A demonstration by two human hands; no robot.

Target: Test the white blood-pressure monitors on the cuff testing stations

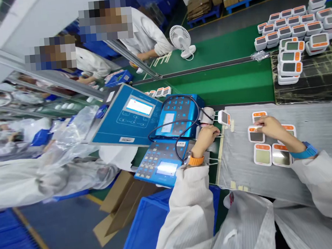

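Curled downward in the head view, the right hand [271, 127] closed its fingertips on the top edge of a white-and-orange monitor [255, 136], which lay face up on the grey mat [244, 172] among like units [262, 154], just beside them. At the mat's left border the left hand [208, 135] was loosely bent, and whether it pinched anything could not be told; it sat just below a small plugged-in monitor [224, 117] and close to the black cable [166, 126] looping over the blue tester [179, 114].
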